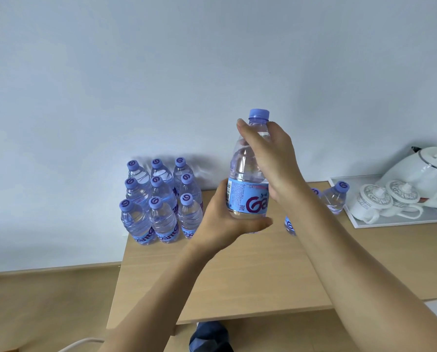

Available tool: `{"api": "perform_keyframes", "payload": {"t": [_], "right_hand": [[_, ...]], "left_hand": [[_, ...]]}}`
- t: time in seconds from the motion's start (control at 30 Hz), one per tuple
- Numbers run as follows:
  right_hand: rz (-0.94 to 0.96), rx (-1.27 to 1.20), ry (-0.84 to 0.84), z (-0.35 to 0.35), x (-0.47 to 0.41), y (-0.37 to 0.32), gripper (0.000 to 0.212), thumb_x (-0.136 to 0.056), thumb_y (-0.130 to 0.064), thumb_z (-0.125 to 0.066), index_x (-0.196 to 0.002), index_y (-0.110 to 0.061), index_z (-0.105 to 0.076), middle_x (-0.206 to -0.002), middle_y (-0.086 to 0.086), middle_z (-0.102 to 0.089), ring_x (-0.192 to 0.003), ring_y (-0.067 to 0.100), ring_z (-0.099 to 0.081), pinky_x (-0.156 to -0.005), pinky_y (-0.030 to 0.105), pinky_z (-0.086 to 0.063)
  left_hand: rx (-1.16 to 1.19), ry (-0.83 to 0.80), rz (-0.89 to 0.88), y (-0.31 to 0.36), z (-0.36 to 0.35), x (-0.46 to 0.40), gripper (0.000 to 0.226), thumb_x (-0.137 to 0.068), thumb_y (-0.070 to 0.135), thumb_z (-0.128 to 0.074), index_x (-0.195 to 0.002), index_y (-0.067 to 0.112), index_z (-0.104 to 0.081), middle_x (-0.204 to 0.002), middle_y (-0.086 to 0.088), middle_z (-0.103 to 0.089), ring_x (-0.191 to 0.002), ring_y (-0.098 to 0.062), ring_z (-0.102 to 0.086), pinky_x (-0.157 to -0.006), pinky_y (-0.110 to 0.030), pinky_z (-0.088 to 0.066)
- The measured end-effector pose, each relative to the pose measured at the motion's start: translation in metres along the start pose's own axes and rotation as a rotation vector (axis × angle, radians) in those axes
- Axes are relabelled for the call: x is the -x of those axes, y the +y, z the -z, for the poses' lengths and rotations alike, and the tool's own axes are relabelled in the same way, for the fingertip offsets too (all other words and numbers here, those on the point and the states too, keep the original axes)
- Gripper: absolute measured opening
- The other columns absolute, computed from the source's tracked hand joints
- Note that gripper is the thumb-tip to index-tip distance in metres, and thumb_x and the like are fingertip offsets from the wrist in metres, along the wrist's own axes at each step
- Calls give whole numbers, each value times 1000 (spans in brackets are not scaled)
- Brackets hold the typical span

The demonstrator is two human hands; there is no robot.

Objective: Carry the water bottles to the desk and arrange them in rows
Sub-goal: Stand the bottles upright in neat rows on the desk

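I hold a clear water bottle (249,179) with a purple cap and a blue label upright above the wooden desk (237,275). My left hand (225,224) grips its lower part and base. My right hand (270,153) grips its neck and shoulder just under the cap. Several matching bottles (159,201) stand in three rows at the desk's back left, against the wall. Two more bottles (335,198) stand right of my right forearm, one largely hidden behind it.
A white tray (402,222) at the desk's right end carries a white kettle (425,171) and two lidded cups (380,201). The pale wall runs behind the desk. Wooden floor lies to the left, with a white cable (80,344) and a dark shoe (209,336) below.
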State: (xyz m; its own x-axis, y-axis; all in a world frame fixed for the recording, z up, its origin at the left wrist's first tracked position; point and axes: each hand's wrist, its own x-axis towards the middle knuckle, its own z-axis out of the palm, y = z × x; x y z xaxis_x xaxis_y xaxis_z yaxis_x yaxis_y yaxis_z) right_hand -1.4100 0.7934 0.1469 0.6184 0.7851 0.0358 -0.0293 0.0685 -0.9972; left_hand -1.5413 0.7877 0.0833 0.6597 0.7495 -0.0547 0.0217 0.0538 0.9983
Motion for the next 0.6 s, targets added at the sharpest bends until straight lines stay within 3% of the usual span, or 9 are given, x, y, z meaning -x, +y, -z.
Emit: {"api": "perform_keyframes", "payload": {"t": [0.17, 0.37, 0.5, 0.6], "right_hand": [[-119, -71, -176, 10, -4, -7, 37, -82, -47, -69, -97, -14, -62, -83, 3, -68, -76, 20, -69, -77, 39, -53], [-224, -381, -484, 21, -4, 1, 45, -87, -43, -63, -119, -12, -57, -117, 16, -67, -109, 38, -64, -94, 49, -51], [-227, -354, -421, 15, -3, 2, 33, -86, -40, -62, -106, -14, -63, -104, 12, -73, -96, 34, -70, -80, 42, -58], [-153, -247, -339, 11, -2, 1, 26, -83, -38, -65, -92, -14, -65, -87, 12, -72, -81, 33, -69, -74, 40, -56]], "left_hand": [[91, -64, 41, 2, 9, 1, 70, -53, 15, -86, -115, 6, -54, -91, -9, -69, -80, -21, -67, -70, -36, -56], [364, -307, 61, 3, 18, 1, 64, -67, 8, -76, -126, 1, -54, -121, -23, -62, -108, -38, -64, -90, -55, -51], [343, -349, 46, 0, 17, 0, 53, -69, 7, -75, -120, 11, -62, -117, -16, -66, -114, -40, -62, -95, -59, -49], [239, -287, 58, 1, 16, 0, 57, -66, 13, -78, -119, 5, -60, -111, -21, -67, -110, -42, -62, -95, -55, -49]]}}
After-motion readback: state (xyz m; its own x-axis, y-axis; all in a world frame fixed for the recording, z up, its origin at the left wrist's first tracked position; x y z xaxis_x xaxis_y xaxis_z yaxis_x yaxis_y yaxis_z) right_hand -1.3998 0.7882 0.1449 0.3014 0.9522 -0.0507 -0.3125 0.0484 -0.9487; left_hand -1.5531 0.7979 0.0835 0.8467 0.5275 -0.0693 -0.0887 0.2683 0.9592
